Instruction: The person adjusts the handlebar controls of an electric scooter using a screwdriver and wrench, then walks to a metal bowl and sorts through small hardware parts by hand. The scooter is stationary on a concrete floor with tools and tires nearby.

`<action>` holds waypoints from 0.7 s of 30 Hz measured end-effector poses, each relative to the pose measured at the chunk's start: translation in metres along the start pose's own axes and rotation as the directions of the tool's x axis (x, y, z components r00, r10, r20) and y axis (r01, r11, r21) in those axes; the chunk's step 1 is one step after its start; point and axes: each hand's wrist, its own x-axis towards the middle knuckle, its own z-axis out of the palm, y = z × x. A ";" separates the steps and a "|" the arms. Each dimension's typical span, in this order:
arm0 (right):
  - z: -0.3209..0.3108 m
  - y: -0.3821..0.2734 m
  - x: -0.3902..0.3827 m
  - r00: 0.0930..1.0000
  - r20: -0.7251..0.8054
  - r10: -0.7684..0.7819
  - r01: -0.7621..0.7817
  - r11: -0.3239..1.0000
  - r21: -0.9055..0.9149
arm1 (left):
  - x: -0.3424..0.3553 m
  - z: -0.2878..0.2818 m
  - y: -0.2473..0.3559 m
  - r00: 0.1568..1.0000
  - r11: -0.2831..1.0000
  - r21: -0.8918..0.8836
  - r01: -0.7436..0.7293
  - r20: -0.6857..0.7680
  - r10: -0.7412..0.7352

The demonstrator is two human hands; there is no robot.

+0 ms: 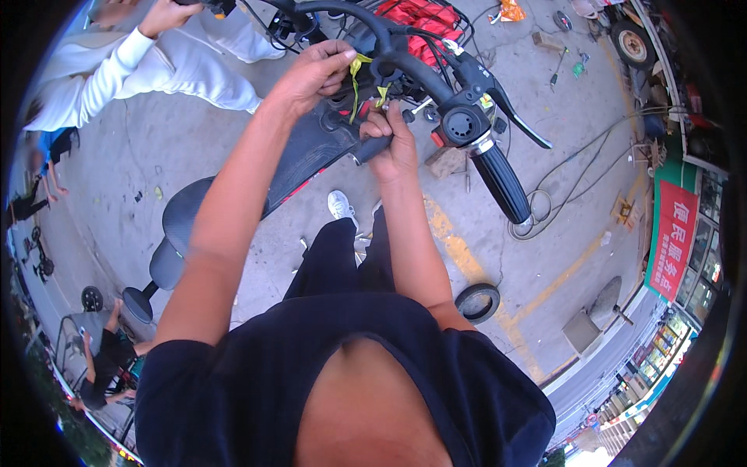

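A black handlebar [424, 71] of an electric scooter or bike stands before me. My left hand [315, 76] is closed, thumb and forefinger pinching a yellow-green ribbon [355, 78] beside the bar's middle. A strip of it hangs down. Lower and to the right, my right hand [393, 144] is closed around a dark, rod-like handle [373, 148]; its exact kind is unclear. Its fingertips are just below another yellow-green end [382, 96] at the stem. To the right are the black rubber grip [502, 183] and the brake lever [517, 117].
The long black seat [187, 214] stretches to the left. A person in white [179, 66] is at the upper left. A loose tire [477, 303] lies by my right side, a hose [572, 183] farther right. A red cloth [420, 23] fills the front basket.
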 end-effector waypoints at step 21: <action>-0.025 -0.027 0.022 0.715 0.157 -0.681 0.385 0.196 -0.902 | 0.049 -0.007 0.001 0.946 0.559 0.799 -0.222 0.037 0.322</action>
